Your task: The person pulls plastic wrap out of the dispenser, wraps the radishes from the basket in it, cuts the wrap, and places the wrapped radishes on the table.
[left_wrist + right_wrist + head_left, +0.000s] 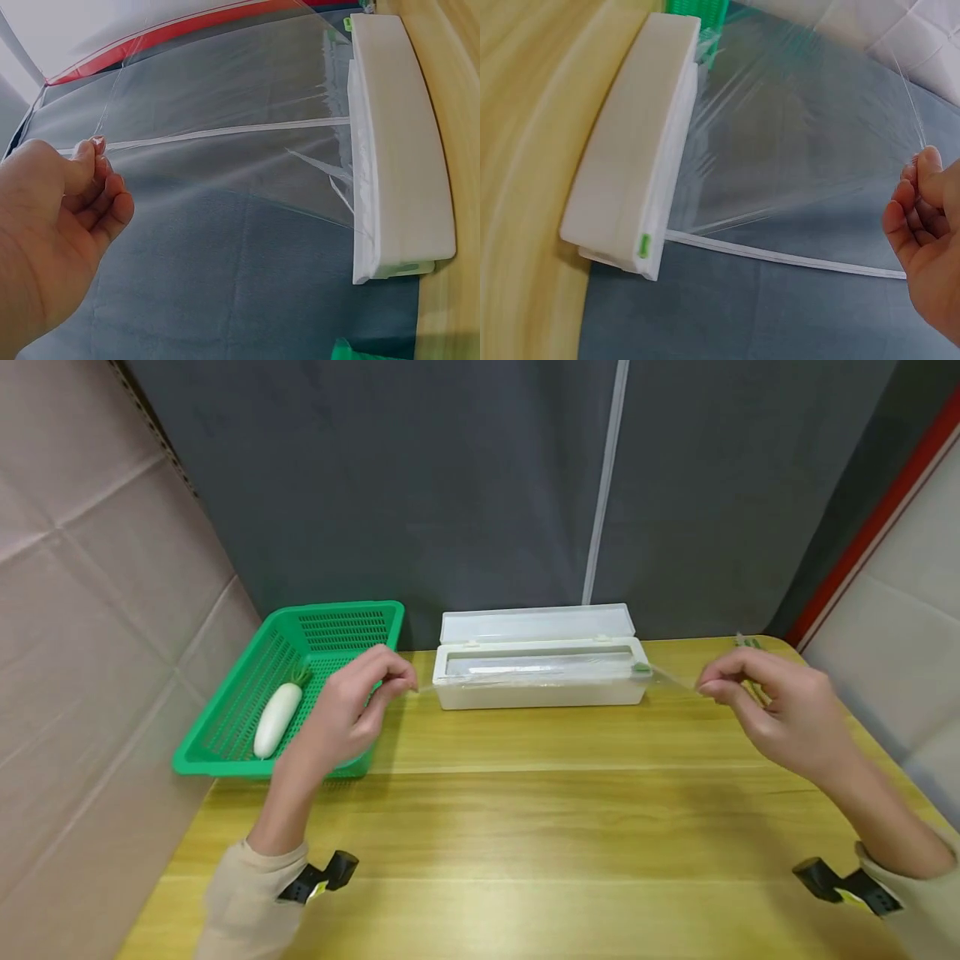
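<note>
A clear sheet of plastic wrap (247,157) stretches out of a white wrap dispenser box (540,695), whose lid (536,624) stands raised at the back. My left hand (352,706) pinches one corner of the sheet between thumb and forefinger, left of the box. Out to the right, my right hand (776,710) pinches the other corner the same way. In the right wrist view the film (780,142) spans from the box to the fingertips, with creases near the box. A small green slider (644,245) sits at the box's right end.
At the back left stands a green plastic basket (191,760) with a white radish (277,720) lying in it. Some green stalks (748,643) lie at the table's back right, partly behind the right hand. A dark curtain (420,485) hangs behind the wooden table (525,827).
</note>
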A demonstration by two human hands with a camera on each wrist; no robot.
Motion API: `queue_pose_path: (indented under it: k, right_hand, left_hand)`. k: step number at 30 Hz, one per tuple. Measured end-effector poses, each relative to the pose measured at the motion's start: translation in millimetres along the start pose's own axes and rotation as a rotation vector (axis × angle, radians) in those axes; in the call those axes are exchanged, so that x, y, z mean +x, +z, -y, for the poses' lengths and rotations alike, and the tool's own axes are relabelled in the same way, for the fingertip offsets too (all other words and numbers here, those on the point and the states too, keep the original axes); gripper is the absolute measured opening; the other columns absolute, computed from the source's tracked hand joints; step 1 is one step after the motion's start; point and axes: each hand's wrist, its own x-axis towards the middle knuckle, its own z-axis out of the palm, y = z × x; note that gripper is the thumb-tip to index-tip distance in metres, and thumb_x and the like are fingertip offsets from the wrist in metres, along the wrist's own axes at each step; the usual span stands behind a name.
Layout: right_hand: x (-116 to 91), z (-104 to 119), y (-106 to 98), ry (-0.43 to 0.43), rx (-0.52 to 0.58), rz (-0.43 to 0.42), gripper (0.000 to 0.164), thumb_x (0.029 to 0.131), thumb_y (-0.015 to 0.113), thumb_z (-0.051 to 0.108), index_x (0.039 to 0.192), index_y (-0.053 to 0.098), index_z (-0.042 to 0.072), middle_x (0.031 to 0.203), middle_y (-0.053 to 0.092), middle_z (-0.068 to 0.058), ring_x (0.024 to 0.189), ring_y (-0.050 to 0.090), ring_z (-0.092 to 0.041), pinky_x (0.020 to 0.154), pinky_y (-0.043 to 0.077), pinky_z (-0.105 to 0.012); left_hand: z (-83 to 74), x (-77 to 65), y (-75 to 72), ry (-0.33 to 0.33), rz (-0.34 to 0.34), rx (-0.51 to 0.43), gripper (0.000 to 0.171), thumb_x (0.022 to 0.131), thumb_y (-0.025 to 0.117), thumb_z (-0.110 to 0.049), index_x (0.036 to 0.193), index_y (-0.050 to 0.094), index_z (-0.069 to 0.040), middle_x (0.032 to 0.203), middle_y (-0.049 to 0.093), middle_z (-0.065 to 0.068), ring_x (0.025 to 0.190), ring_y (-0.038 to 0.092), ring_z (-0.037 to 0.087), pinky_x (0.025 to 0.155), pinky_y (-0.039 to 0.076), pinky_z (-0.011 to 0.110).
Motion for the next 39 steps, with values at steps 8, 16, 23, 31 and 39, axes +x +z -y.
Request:
queue_pose_path:
  k: [8,16,23,31,39]
  right_hand:
    - [-18,5,7,0.018,0.093,0.092,0.042,0.098,0.055,0.045,0.089,0.07,0.006,0.082,0.066,0.004,0.075,0.053,0.003,0.073,0.043,-0.008]
    - [-35,9,19,0.029,0.182,0.218,0.011,0.097,0.062,0.028,0.094,0.067,0.019,0.088,0.065,0.013,0.072,0.056,-0.001,0.065,0.046,-0.012]
    - [-50,14,29,0.075,0.21,0.332,0.034,0.086,0.074,-0.003,0.096,0.064,0.028,0.086,0.063,0.018,0.068,0.054,0.0,0.059,0.042,-0.014]
    - [-67,11,44,0.162,0.261,0.514,0.034,0.086,0.075,-0.003,0.094,0.064,0.027,0.085,0.06,0.02,0.071,0.055,-0.001,0.058,0.046,-0.018]
    - [-84,-2,56,0.184,0.289,0.668,0.019,0.091,0.073,0.004,0.09,0.064,0.02,0.081,0.06,0.014,0.071,0.048,0.004,0.057,0.045,-0.019]
  left_hand:
    - [-1.6,-20.2,0.6,-0.095,0.125,-0.066,0.009,0.099,0.058,0.003,0.096,0.063,-0.004,0.092,0.062,0.003,0.08,0.054,0.014,0.071,0.044,0.021]
    - [0.5,-42.9,4.2,-0.155,0.241,-0.106,0.027,0.089,0.065,0.016,0.096,0.064,-0.01,0.091,0.058,-0.005,0.078,0.053,0.009,0.07,0.046,0.02]
    - [1.3,-57.9,10.7,-0.278,0.401,-0.11,0.017,0.094,0.065,0.007,0.095,0.065,-0.01,0.09,0.058,-0.009,0.078,0.051,0.008,0.069,0.049,0.024]
    - [2.1,-69.8,25.6,-0.361,0.551,-0.149,0.008,0.097,0.064,-0.001,0.095,0.068,-0.008,0.09,0.063,-0.004,0.08,0.055,0.008,0.072,0.053,0.026]
    - [3.8,-82.1,45.2,-0.422,0.661,-0.15,0.013,0.099,0.063,-0.004,0.092,0.07,-0.012,0.09,0.063,-0.01,0.083,0.057,0.004,0.075,0.053,0.024]
